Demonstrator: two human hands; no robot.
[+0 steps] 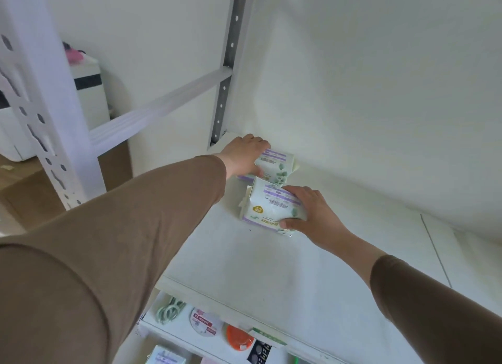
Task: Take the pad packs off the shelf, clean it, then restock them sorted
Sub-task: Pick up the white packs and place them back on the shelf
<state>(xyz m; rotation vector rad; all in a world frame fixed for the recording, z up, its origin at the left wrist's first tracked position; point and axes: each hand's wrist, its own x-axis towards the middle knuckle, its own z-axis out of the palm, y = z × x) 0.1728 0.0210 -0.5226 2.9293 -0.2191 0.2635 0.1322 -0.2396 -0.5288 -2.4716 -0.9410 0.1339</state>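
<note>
Shelf (271, 255), a broad white board set into a white metal rack, fills the middle of the view, bare apart from two pad packs at its back left corner near the wall. Both arms reach in over it in brown sleeves. The rear pad pack (279, 163), white with lilac bands and green leaf print, lies closest to the wall beside the perforated upright (231, 61). The left hand (243, 153) rests on top of it, fingers bent over its far edge and thumb against its near side, a closed grip on the pack. The front pad pack (271, 204), same print with a yellow round badge, sits just in front of the rear one, touching or nearly so. The right hand (312, 214) clasps its right end, fingers across the top and thumb under the near edge. Below the shelf's front lip, a lower shelf (173, 333) shows small goods: pale green rings (169, 310), a round white tape roll (203, 323), an orange lid (239, 338).
</note>
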